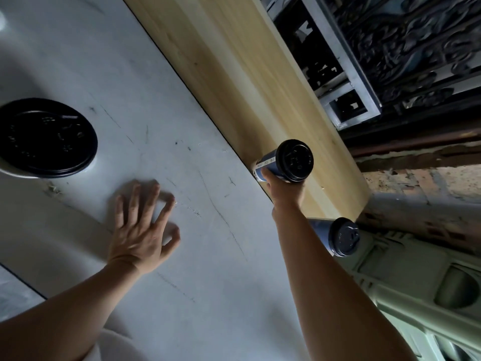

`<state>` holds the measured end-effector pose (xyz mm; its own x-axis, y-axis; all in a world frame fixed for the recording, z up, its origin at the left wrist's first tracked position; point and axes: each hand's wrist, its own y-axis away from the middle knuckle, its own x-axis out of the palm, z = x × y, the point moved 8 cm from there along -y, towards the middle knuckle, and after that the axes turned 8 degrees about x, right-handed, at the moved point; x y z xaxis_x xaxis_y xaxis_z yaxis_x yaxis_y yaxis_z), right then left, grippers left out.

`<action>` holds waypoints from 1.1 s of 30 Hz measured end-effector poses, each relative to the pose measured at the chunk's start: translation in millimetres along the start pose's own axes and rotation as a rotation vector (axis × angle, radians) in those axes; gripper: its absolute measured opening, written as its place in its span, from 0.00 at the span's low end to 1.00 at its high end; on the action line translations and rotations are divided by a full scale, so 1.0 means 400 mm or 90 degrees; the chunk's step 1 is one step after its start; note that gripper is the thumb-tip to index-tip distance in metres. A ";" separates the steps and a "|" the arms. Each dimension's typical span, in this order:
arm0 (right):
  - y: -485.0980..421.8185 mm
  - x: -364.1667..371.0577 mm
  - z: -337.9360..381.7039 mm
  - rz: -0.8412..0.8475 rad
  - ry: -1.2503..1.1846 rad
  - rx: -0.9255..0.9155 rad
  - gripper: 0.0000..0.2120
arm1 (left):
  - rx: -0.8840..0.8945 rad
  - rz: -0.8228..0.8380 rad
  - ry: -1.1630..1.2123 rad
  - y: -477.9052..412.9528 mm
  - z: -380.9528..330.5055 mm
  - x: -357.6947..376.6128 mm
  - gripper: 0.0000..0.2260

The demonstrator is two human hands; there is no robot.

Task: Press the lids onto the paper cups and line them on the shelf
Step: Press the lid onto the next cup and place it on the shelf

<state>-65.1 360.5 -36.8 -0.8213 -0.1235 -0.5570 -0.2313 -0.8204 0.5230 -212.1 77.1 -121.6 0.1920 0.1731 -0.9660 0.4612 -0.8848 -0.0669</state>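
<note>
My right hand (282, 188) grips a blue paper cup (268, 162) with a black lid (295, 160), holding it at the near edge of the pale wooden shelf (234, 61). A second blue lidded cup (335, 237) stands just past the shelf's right end, partly hidden by my right forearm. At the far left a white cup with a large black lid (46, 138) stands close to the camera. My left hand (144, 225) rests on the white table (117, 74) with its fingers spread.
Beyond the shelf are a metal frame (346, 82) and dark ornate ironwork (416, 48). A brick wall (421, 183) and a pale green plastic crate (416, 282) sit at the right. The table top bears scuff marks.
</note>
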 end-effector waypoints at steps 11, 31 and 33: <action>0.017 0.007 -0.046 0.047 0.005 0.049 0.35 | -0.007 0.027 0.019 0.002 0.000 -0.003 0.33; 0.473 -0.056 -0.312 0.184 0.427 0.083 0.21 | 0.042 0.440 0.015 -0.024 0.017 -0.045 0.33; 0.533 -0.044 -0.320 0.213 0.504 0.039 0.22 | 0.087 0.516 -0.018 -0.023 0.031 -0.068 0.34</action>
<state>-33.3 116.2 2.0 -0.2507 -0.7253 -0.6411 -0.0882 -0.6424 0.7613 -232.5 75.1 -97.9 0.3981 -0.5513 -0.7332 0.0793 -0.7756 0.6262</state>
